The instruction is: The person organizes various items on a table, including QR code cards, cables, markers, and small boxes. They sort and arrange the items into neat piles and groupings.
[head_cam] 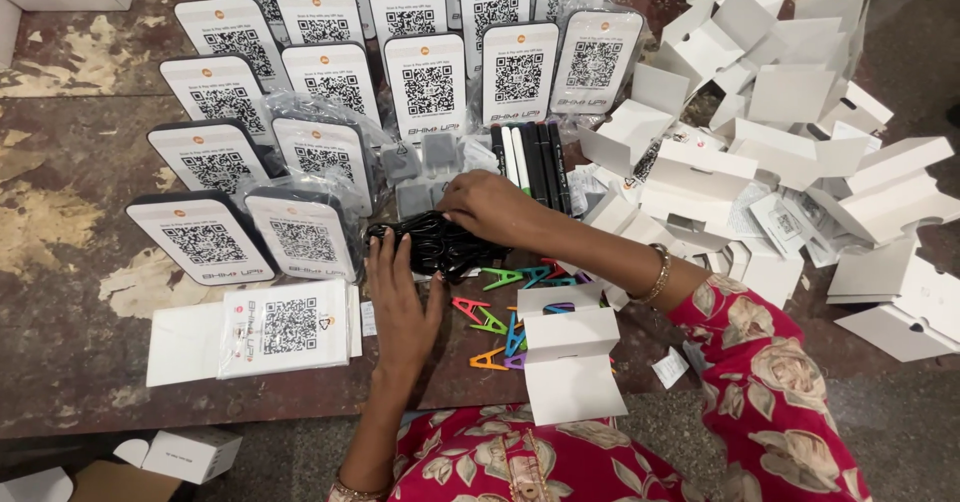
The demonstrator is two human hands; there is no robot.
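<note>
A bundle of black cables in clear plastic [440,244] lies on the worn table, in front of rows of white code-printed devices [303,234]. My left hand [402,302] rests flat against the bundle's left side, fingers on it. My right hand [488,205] reaches across from the right and presses on the top of the bundle. Grey chargers [418,172] sit just behind it, and several dark flat devices [533,162] stand on edge next to my right hand.
Colourful plastic clips [500,317] lie scattered below the bundle. A folded white card insert [570,357] sits at the table's near edge. A heap of white folded cartons [790,152] fills the right side. A white leaflet [285,327] lies left; small boxes [190,452] sit on the floor.
</note>
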